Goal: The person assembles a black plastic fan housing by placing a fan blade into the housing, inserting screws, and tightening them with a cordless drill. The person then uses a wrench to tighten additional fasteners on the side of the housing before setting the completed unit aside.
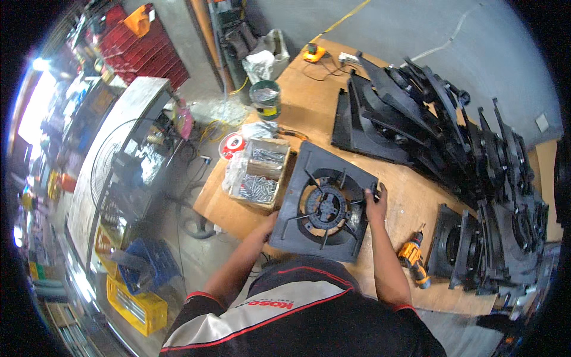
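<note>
Frame centre | black stove [326,208] | right fingers [382,191] curled onto right edge, gripping | left hand [269,228] at left edge, grip unclear

Pretty decent light around the gas stove [326,208], tbh: soft and fairly even, with mild shadows on the wooden table [392,185]. Far left of the stove is rough though, with a white patch [40,113] totally blown out, a glaring light spot [41,63] near its top, and everything around there hazy and smeary. Right of the stove, the black frames [380,113] swallow detail. Fisheye bends stuff well out from the stove, fading to black all round.
</note>
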The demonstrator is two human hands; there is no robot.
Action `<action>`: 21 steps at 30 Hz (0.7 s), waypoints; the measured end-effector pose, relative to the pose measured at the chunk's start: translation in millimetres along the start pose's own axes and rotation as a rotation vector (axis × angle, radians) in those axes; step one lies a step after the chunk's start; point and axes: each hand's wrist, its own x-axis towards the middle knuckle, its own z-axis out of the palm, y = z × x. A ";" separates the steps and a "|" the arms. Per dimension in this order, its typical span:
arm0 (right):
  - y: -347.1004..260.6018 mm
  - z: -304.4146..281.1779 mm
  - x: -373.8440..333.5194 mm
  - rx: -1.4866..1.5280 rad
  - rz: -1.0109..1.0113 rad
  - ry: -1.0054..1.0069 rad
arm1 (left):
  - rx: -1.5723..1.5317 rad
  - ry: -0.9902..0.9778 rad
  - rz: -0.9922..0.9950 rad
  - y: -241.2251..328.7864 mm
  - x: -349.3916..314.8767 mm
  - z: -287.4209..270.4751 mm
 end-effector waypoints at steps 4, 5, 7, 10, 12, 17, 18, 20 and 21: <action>29.9 -32.7 -12.9 0.031 -0.026 0.082 | 0.689 -0.316 0.238 65.2 -51.0 -52.8; 39.6 -43.2 -17.0 0.024 -0.047 0.091 | 0.615 -0.258 0.187 92.7 -76.4 -55.8; 52.2 -61.0 -29.0 0.062 -0.060 0.091 | 0.607 -0.078 0.303 114.0 -88.9 -71.1; 62.0 -76.5 -47.5 0.128 -0.013 0.087 | 0.839 0.308 0.613 134.2 -55.5 -88.5; 56.0 -80.2 -62.2 0.066 0.015 0.097 | 1.057 0.408 0.614 141.9 -25.4 -88.8; 91.9 -91.6 -79.7 -0.096 -0.035 0.082 | 1.346 0.385 0.397 128.6 32.1 -86.0; 98.5 -91.8 -78.7 -0.111 -0.118 0.120 | 1.343 0.393 0.414 129.3 33.5 -84.9; 110.3 -90.6 -75.6 -0.142 -0.280 0.190 | 1.356 0.385 0.428 127.6 34.3 -86.9; 69.5 -84.9 -85.4 -0.062 -0.121 0.156 | 1.364 0.382 0.426 123.8 33.4 -88.7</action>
